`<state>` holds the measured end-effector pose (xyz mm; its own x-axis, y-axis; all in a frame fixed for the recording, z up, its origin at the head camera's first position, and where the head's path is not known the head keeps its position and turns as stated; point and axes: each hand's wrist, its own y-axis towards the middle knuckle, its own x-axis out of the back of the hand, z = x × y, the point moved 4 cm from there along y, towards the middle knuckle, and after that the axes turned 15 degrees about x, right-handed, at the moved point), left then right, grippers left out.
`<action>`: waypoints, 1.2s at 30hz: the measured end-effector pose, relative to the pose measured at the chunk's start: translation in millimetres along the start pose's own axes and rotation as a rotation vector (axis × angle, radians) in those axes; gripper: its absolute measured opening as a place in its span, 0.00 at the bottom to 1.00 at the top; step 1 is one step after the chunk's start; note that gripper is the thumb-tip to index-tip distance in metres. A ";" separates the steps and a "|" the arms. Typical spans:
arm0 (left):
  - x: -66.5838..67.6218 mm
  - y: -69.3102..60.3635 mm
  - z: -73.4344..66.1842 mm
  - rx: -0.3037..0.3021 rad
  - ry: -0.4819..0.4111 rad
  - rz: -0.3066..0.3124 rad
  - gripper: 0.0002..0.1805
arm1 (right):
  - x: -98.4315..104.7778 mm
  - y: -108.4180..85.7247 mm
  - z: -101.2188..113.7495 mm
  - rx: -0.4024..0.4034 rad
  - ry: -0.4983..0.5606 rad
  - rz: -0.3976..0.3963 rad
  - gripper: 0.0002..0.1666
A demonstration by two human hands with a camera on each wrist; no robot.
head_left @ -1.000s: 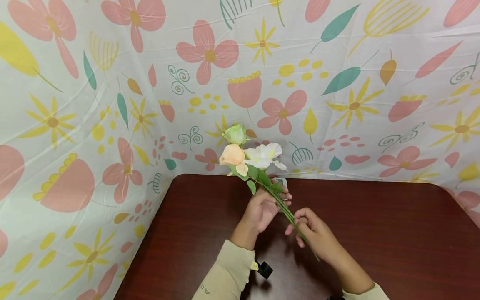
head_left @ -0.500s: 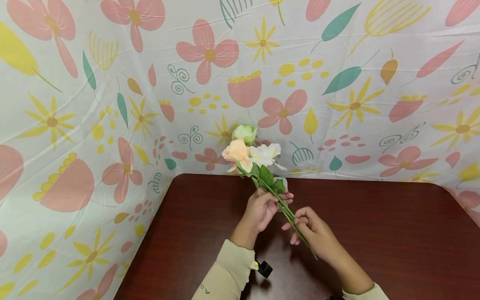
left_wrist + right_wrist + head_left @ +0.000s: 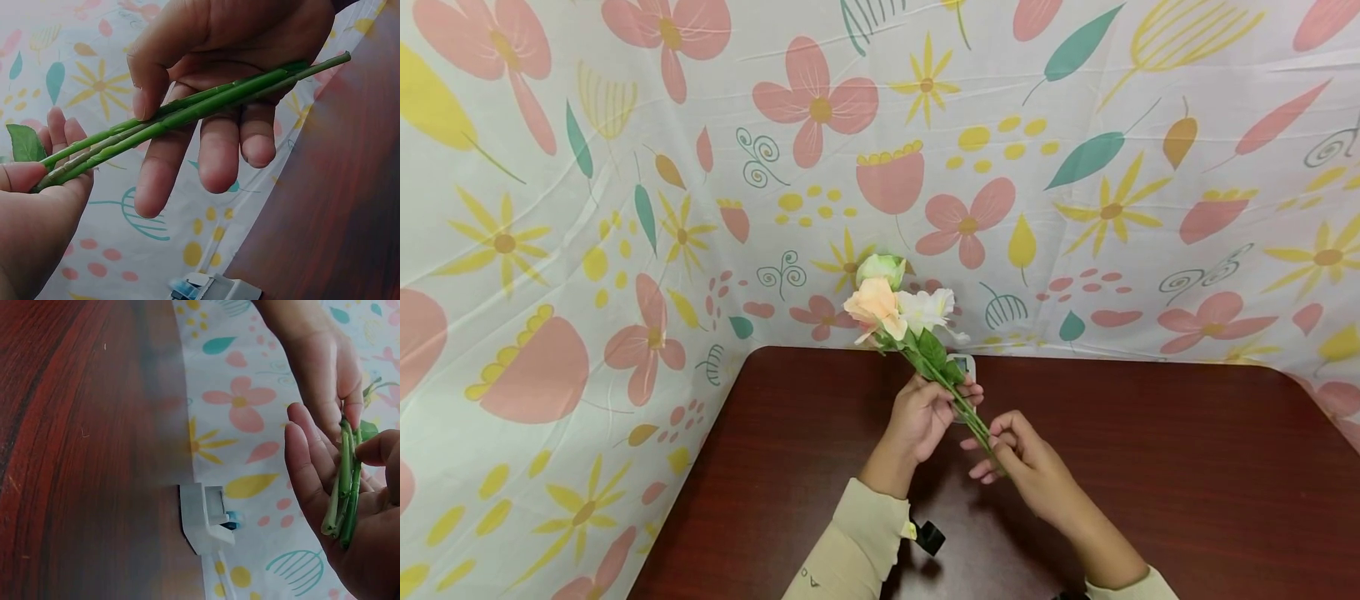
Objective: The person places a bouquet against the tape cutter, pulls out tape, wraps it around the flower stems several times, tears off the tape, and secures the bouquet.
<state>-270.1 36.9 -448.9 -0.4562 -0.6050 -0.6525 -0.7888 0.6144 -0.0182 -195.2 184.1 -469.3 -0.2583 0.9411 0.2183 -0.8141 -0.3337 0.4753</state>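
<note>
Several long green stems (image 3: 187, 112) lie together in a bunch of artificial flowers, topped by a peach rose (image 3: 874, 307), a white flower (image 3: 927, 310) and a pale green bloom (image 3: 882, 271). Just below the leaves (image 3: 932, 350), my left hand (image 3: 921, 421) pinches the stems between thumb and fingers. Lower down, the thumb of my right hand (image 3: 1033, 467) presses the stems against its fingers, the others spread out underneath. In the right wrist view, the cut stem ends (image 3: 340, 531) lie across the right palm. The flower heads are outside both wrist views.
Behind the left hand, a small white plastic device (image 3: 206, 519) with a bluish part stands near the table's back edge. The dark red-brown table (image 3: 1150, 450) meets a flower-printed cloth (image 3: 1075, 250) at back and left. A black piece (image 3: 929, 538) sticks out from the left cuff.
The bunch has turned slightly in my hands, its peach and green heads now a little further right. The stem ends that stuck out past my right hand are now hidden in the head view.
</note>
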 end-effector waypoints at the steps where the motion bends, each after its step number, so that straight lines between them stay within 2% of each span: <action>1: 0.3 -0.1 0.0 -0.001 0.000 -0.001 0.30 | 0.0 -0.4 -0.4 -0.001 -0.003 0.000 0.04; 12: 1.0 -2.6 -1.2 -0.010 0.001 -0.030 0.27 | 1.0 -1.6 0.8 0.002 -0.041 -0.009 0.05; 16: 1.4 -2.8 -0.9 -0.015 0.015 -0.014 0.25 | 0.8 -2.6 0.3 0.008 -0.068 -0.022 0.07; 25: 0.1 -1.8 -2.4 -0.034 0.036 0.028 0.30 | -1.6 -2.8 0.6 0.008 -0.061 -0.045 0.11; 28: -1.1 -2.6 -2.3 -0.025 0.029 0.019 0.30 | -1.8 -2.9 -0.1 -0.008 -0.062 -0.043 0.11; 32: -2.3 -3.2 -1.7 -0.011 0.027 0.006 0.24 | -1.4 -2.5 -0.9 -0.035 -0.077 -0.039 0.12; 36: -1.8 -3.0 -2.4 -0.001 0.029 -0.029 0.21 | -0.9 -1.4 -1.8 -0.068 -0.036 -0.020 0.13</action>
<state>-267.9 34.9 -445.8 -0.4445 -0.6369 -0.6299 -0.8025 0.5956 -0.0359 -194.7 183.7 -471.7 -0.2242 0.9445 0.2402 -0.8526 -0.3095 0.4211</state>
